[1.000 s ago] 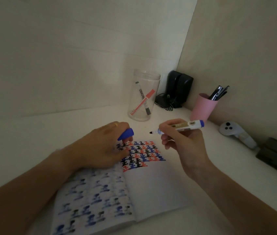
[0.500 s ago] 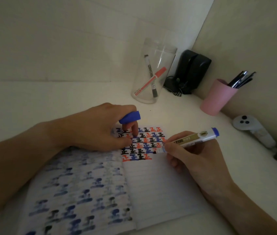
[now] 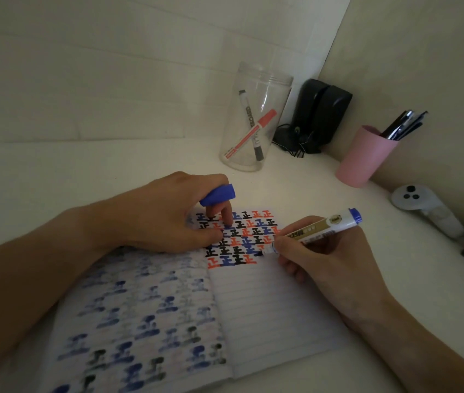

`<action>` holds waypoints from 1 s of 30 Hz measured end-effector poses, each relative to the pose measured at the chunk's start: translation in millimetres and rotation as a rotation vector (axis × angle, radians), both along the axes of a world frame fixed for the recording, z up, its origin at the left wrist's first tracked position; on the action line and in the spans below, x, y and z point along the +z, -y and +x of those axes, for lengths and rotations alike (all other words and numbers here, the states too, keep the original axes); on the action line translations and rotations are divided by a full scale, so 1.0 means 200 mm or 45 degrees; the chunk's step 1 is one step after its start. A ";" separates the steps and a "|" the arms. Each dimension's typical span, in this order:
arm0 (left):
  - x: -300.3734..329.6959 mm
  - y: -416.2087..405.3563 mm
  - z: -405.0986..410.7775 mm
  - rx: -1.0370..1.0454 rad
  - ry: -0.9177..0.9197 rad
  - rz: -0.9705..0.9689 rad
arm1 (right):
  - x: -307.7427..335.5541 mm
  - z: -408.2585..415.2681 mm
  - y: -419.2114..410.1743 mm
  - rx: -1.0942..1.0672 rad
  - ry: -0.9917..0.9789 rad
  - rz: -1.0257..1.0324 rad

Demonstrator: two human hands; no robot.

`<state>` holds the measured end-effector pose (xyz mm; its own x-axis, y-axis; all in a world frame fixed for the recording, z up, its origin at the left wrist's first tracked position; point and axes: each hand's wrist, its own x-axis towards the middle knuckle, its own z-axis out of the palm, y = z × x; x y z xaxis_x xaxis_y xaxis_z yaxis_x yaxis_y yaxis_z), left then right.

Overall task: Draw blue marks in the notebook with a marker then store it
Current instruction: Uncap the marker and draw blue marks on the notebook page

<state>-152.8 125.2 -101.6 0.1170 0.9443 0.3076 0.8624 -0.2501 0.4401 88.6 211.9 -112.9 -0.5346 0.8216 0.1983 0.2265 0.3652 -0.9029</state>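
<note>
The marker [image 3: 314, 232] lies along a diagonal axis, tip down-left on the right-hand page of the notebook [image 3: 267, 302], blue end cap up-right toward the table's right edge. Its gold label is unreadable. The right hand [image 3: 321, 268] grips the barrel. The left hand [image 3: 168, 219] pinches the blue cap [image 3: 219, 195] while pressing the page, which carries rows of 正 marks in red, blue and black

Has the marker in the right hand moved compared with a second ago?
Yes. The marker has come down from above the notebook; its tip now meets the page beside the last row of marks.
</note>
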 end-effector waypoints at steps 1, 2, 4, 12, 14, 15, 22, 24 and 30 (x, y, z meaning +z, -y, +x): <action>0.00 0.00 0.00 0.002 0.000 -0.004 | 0.00 0.00 0.00 0.009 -0.010 -0.006; 0.00 0.00 0.00 -0.002 0.001 -0.004 | 0.01 0.00 0.01 0.019 -0.017 -0.011; 0.00 0.00 0.00 -0.010 0.001 -0.003 | 0.01 0.00 0.01 0.034 -0.017 -0.013; 0.01 0.01 0.00 -0.013 0.003 -0.001 | 0.02 0.01 0.01 0.041 -0.029 -0.022; 0.00 0.00 0.00 -0.004 0.000 -0.001 | 0.01 0.00 0.00 0.039 -0.023 -0.022; 0.00 0.00 0.00 -0.003 0.000 -0.001 | 0.01 0.00 0.00 0.031 -0.015 -0.022; 0.00 0.00 0.00 -0.007 -0.003 0.003 | 0.02 0.00 0.01 0.075 -0.034 -0.029; 0.00 0.00 0.00 -0.007 -0.014 0.009 | 0.02 0.00 0.02 0.089 -0.027 -0.031; 0.00 0.00 0.00 -0.005 -0.022 -0.007 | 0.03 0.01 0.02 0.104 -0.042 -0.013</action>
<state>-153.0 125.1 -101.1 0.1257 0.9457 0.2999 0.8691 -0.2507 0.4264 89.9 208.3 -107.4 -0.5930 0.7777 0.2086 0.1661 0.3716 -0.9134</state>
